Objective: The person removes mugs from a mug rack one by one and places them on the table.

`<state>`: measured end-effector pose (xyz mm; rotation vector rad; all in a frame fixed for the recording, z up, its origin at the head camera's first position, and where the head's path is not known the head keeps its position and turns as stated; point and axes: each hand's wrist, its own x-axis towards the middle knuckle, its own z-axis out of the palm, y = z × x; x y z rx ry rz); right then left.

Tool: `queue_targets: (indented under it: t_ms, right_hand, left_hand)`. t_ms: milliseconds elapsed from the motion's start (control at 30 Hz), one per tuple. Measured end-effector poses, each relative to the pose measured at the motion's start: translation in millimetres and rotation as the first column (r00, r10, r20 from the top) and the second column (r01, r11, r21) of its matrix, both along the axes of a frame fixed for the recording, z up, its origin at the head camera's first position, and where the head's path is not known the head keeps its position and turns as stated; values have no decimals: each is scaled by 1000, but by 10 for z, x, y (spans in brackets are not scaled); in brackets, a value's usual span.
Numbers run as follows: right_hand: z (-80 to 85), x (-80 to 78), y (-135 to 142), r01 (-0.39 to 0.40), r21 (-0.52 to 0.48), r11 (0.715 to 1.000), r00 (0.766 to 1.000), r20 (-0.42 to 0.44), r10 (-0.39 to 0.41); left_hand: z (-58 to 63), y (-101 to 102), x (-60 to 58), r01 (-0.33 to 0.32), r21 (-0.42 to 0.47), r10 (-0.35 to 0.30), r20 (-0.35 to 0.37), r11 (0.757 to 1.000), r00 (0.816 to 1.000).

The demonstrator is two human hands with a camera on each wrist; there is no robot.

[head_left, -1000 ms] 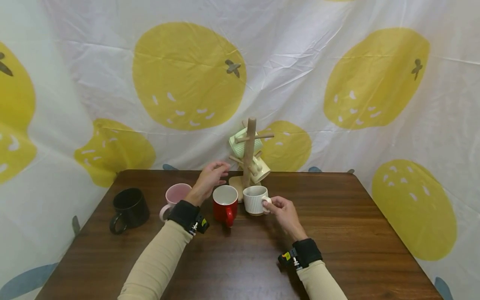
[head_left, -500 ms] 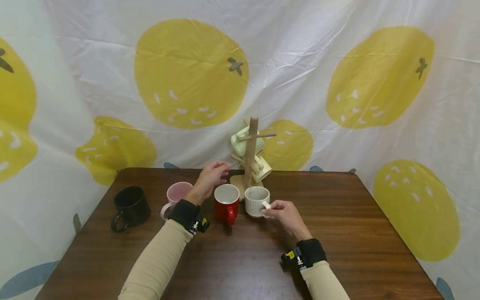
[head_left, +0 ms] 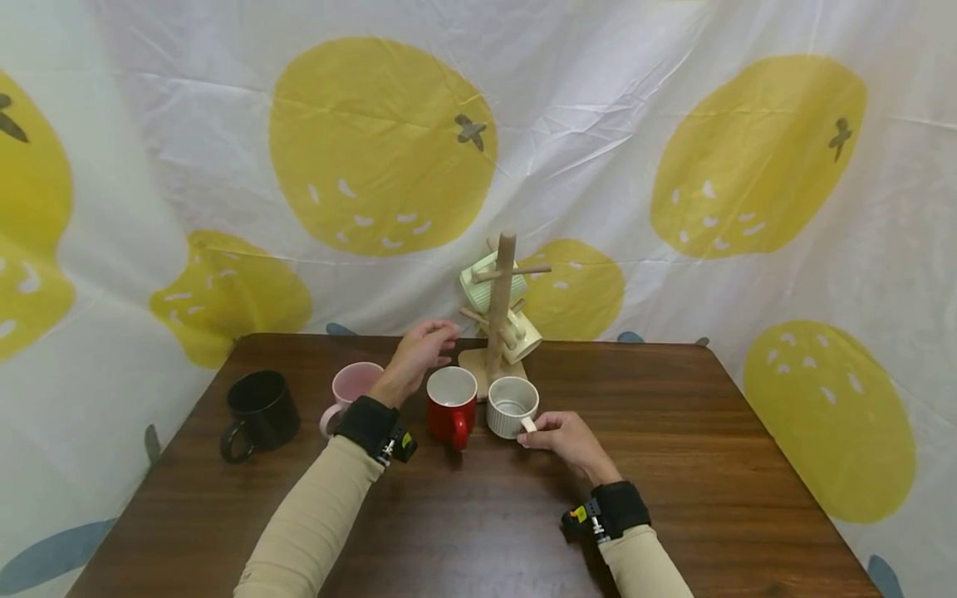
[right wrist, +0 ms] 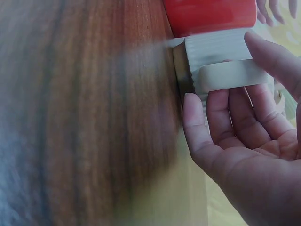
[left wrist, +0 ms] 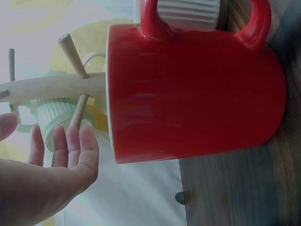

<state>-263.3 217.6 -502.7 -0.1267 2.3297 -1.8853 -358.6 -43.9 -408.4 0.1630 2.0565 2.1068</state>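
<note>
My right hand (head_left: pixel 571 444) pinches the handle of a white ribbed mug (head_left: pixel 503 419), thumb on one side and fingers behind it in the right wrist view. That mug's opening faces up and somewhat toward me; whether its base touches the table I cannot tell. Directly left of it a red mug (head_left: pixel 447 419) with a white inside stands upright, handle toward me. Beyond the red mug, my left hand (head_left: pixel 414 359) hovers near a wooden mug rack (head_left: pixel 499 307), fingers loosely bent and holding nothing. Pale green (head_left: pixel 478 291) and cream (head_left: pixel 527 342) mugs hang on the rack.
A pink mug (head_left: pixel 351 384), partly behind my left wrist, and a black mug (head_left: pixel 272 415) stand on the left of the brown wooden table (head_left: pixel 718 465). Behind the table hangs a white curtain (head_left: pixel 583 166) printed with yellow fruit.
My right hand has moved slightly toward me and down, turning the white mug so its handle points more to the front and more of its inside shows. The left hand stays put.
</note>
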Motion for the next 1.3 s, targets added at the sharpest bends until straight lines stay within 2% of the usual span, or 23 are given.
queue_targets:
  t_ms: [500, 767, 1300]
  right_hand:
    - [-19, 4, 15, -18, -21, 1000, 1000, 3, 18]
    - [22, 23, 5, 3, -9, 1000, 1000, 14, -3]
    - [41, 41, -17, 24, -16, 1000, 999, 27, -24]
  left_hand:
    - [56, 24, 1, 3, 9, -3, -10, 1000, 1000]
    - [136, -6, -39, 3, -20, -4, -27, 1000, 1000]
    - [323, -29, -110, 48, -82, -53, -57, 995, 997]
